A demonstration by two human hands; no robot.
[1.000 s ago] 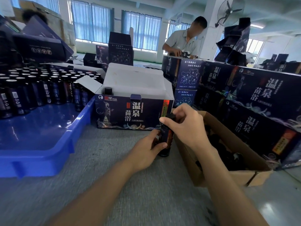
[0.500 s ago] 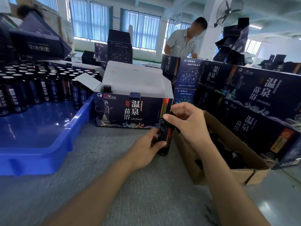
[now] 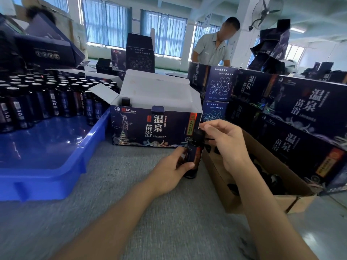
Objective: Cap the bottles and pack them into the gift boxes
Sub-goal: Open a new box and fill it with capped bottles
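A small dark bottle (image 3: 193, 156) stands upright on the grey table, just in front of the open gift box (image 3: 155, 128). My left hand (image 3: 169, 171) grips the bottle's body. Its black cap (image 3: 198, 134) sits on the neck, and my right hand (image 3: 225, 141) has its fingertips at the cap's right side. One capped bottle (image 3: 125, 101) shows inside the gift box at its left end. Several uncapped bottles (image 3: 47, 98) stand in rows in the blue tray (image 3: 62, 177) to the left.
A brown cardboard box (image 3: 262, 201) holding black caps sits right of the bottle. Closed gift boxes (image 3: 300, 113) are stacked along the right and behind. A person (image 3: 212, 45) works at the far side. More dark boxes (image 3: 139, 53) stand behind the open one.
My right hand has shifted from covering the cap to its right side, leaving the cap visible. The left hand keeps its grip on the bottle.
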